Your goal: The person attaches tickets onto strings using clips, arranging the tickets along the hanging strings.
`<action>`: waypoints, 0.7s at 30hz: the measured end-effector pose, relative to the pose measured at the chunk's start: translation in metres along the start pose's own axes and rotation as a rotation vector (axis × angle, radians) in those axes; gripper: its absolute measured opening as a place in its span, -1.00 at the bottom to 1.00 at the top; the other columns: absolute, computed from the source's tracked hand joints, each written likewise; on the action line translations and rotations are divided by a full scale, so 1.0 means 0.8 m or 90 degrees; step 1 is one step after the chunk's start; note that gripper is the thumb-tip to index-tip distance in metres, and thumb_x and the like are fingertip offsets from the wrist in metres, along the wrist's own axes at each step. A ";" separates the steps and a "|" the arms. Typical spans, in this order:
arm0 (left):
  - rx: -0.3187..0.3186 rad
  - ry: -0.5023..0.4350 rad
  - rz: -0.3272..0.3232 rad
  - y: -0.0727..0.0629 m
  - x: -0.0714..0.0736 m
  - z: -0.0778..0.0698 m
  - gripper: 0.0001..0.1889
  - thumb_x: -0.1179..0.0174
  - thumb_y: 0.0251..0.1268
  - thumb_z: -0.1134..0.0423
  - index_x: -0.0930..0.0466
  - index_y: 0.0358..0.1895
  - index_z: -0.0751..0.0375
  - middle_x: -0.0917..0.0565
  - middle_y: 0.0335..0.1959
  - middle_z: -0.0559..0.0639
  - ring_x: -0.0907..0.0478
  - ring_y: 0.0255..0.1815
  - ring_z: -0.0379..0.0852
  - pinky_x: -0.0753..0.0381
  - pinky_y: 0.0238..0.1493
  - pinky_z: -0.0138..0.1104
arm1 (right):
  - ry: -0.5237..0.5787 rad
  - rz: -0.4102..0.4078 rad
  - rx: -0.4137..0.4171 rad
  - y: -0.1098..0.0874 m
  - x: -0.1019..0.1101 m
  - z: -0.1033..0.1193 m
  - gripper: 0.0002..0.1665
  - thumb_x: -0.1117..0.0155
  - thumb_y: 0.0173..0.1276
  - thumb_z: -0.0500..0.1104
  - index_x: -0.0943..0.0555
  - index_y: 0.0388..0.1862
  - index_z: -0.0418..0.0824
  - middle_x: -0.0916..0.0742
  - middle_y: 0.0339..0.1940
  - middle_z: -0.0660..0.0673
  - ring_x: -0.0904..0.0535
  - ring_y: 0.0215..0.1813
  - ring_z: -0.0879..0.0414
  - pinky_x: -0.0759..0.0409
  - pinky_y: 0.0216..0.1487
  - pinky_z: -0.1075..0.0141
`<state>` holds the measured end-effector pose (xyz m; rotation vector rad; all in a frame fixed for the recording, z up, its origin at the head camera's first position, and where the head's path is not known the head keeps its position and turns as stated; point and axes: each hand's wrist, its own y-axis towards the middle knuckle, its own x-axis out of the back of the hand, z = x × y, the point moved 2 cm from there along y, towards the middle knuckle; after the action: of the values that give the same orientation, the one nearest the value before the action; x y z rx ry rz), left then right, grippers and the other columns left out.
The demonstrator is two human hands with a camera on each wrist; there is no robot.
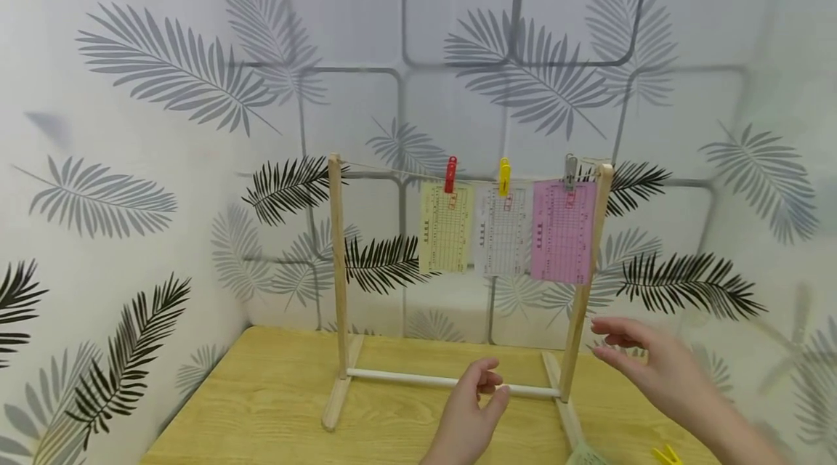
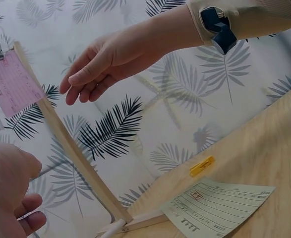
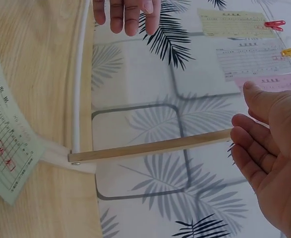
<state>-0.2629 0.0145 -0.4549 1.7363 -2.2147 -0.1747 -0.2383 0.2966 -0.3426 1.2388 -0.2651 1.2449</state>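
Note:
A yellow slip (image 1: 447, 232), a white slip (image 1: 503, 236) and a pink slip (image 1: 562, 236) hang from a string on a wooden stand (image 1: 338, 269). A red clip (image 1: 450, 174), a yellow clip (image 1: 504, 176) and a grey clip (image 1: 570, 171) hold them there. My left hand (image 1: 466, 410) is in front of the white crossbar, fingers loosely bent and holding nothing. Beside the right post, my right hand (image 1: 654, 363) hovers with relaxed fingers, also holding nothing. A pale green slip (image 2: 217, 206) lies on the table near the stand's right foot, and a loose yellow clip (image 2: 202, 166) lies close by.
The wood-grain table (image 1: 261, 392) ends at a wall covered with leaf-patterned sheeting (image 1: 176, 65). The stand's feet (image 1: 336, 403) reach forward over the tabletop, joined by a white crossbar (image 1: 405, 377).

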 end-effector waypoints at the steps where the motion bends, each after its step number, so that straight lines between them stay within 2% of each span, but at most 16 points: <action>1: 0.003 0.004 0.007 -0.001 -0.004 0.003 -0.58 -0.30 0.67 0.11 -0.56 0.44 0.14 -0.64 0.09 -0.18 -0.55 0.18 -0.07 -0.55 0.23 -0.11 | 0.003 0.007 -0.010 -0.004 -0.003 -0.005 -0.56 -0.61 0.45 -0.15 -0.78 0.28 -0.13 -0.86 0.11 -0.03 -0.72 0.00 0.23 -0.70 -0.13 0.25; 4: 0.023 0.013 0.027 -0.004 -0.015 0.013 -0.58 -0.33 0.64 0.12 -0.58 0.42 0.08 -0.63 0.12 -0.22 -0.55 0.18 -0.06 -0.60 0.15 -0.15 | -0.002 0.024 -0.037 -0.015 -0.009 -0.019 -0.56 -0.61 0.46 -0.14 -0.77 0.27 -0.15 -0.85 0.13 -0.07 -0.74 0.00 0.18 -0.71 -0.13 0.25; 8: 0.049 0.019 0.041 -0.008 -0.029 0.025 -0.57 -0.39 0.59 0.10 -0.62 0.40 0.06 -0.61 0.09 -0.32 -0.54 0.12 -0.16 -0.59 0.08 -0.19 | -0.003 0.054 -0.080 -0.029 -0.017 -0.037 -0.56 -0.59 0.49 -0.10 -0.77 0.28 -0.15 -0.84 0.14 -0.09 -0.73 0.00 0.18 -0.71 -0.13 0.26; 10: 0.048 0.031 0.043 -0.008 -0.034 0.030 -0.57 -0.40 0.56 0.10 -0.64 0.37 0.09 -0.62 0.05 -0.34 -0.54 0.07 -0.21 -0.58 0.06 -0.22 | 0.007 0.069 -0.096 -0.034 -0.020 -0.046 -0.57 -0.56 0.51 -0.09 -0.77 0.27 -0.18 -0.84 0.13 -0.10 -0.73 -0.02 0.21 -0.71 -0.13 0.27; 14: 0.036 0.060 0.050 -0.009 -0.040 0.042 -0.59 -0.43 0.53 0.11 -0.67 0.32 0.14 -0.67 0.01 -0.26 -0.57 0.01 -0.22 -0.60 0.03 -0.25 | 0.024 0.107 -0.120 -0.041 -0.025 -0.062 -0.58 -0.52 0.56 -0.07 -0.76 0.28 -0.22 -0.85 0.12 -0.09 -0.73 -0.05 0.25 -0.72 -0.11 0.28; 16: 0.043 0.072 0.059 -0.009 -0.042 0.046 -0.59 -0.43 0.52 0.11 -0.67 0.31 0.13 -0.71 0.02 -0.21 -0.60 0.02 -0.19 -0.63 0.04 -0.22 | 0.021 0.121 -0.130 -0.044 -0.028 -0.070 -0.55 -0.52 0.56 -0.05 -0.75 0.30 -0.23 -0.84 0.12 -0.09 -0.74 -0.04 0.20 -0.72 -0.08 0.27; 21: 0.089 0.078 0.077 -0.014 -0.050 0.054 -0.53 -0.47 0.50 0.11 -0.66 0.37 0.10 -0.76 0.11 -0.16 -0.65 0.12 -0.10 -0.69 0.15 -0.04 | 0.020 0.166 -0.163 -0.052 -0.033 -0.087 -0.44 -0.47 0.60 0.02 -0.69 0.38 -0.29 -0.81 0.20 -0.15 -0.74 0.01 0.09 -0.72 -0.01 0.25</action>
<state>-0.2583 0.0458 -0.5058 1.6277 -2.2800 0.1150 -0.2457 0.3453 -0.4121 0.9840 -0.5597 1.4027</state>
